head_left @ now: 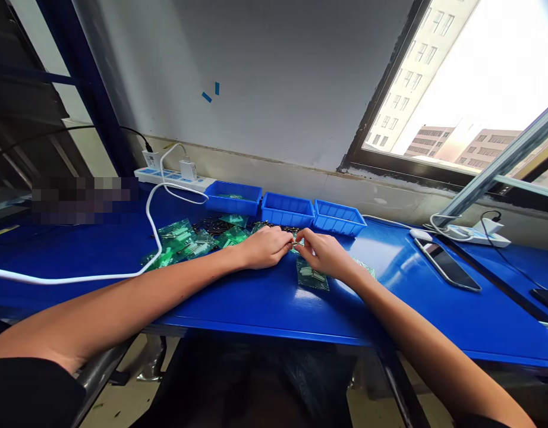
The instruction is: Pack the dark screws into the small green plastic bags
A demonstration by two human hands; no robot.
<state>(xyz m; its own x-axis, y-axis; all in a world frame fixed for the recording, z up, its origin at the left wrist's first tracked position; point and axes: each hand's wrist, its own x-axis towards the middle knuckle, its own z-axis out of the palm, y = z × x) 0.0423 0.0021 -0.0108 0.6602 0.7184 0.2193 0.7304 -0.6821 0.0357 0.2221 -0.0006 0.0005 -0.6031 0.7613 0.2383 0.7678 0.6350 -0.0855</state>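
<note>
My left hand (268,246) and my right hand (324,252) meet fingertip to fingertip over the blue table. Both are closed in a pinch, and a small piece too tiny to name shows between them. A clear greenish bag (313,277) with pale little parts inside lies just under my right hand. Left of my left hand are several more green bags (176,235) in a heap. A pile of small dark parts, perhaps screws (214,226), spreads behind the bags and partly behind my fingers.
Three blue bins (287,209) stand in a row along the wall. A white cable (149,205) loops from a power strip (167,176) across the table's left side. To the right lie a phone (452,264) and another power strip (483,238).
</note>
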